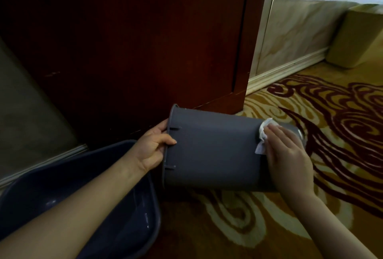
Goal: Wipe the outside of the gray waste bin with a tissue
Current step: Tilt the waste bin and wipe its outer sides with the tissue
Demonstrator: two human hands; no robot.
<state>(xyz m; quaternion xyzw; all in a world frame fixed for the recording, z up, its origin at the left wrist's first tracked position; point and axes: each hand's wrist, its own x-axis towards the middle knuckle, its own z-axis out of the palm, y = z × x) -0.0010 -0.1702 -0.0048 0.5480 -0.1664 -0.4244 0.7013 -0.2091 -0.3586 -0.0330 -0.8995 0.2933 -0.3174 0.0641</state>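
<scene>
While left hand (154,146) grips gray bin (213,151) rim, right hand (288,155) presses tissue (264,132) near base edge.

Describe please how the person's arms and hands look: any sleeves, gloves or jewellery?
Both forearms are bare as far as the picture shows, so no sleeve is visible. The left hand and the right hand wear no gloves. No ring, watch or bracelet shows on the fingers or wrists in view. The nails look short and unpainted, as far as the picture allows.

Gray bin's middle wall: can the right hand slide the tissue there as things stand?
Probably yes. The right hand presses the tissue near the base of the gray bin, and the wall toward the left hand at the rim is bare.
</scene>
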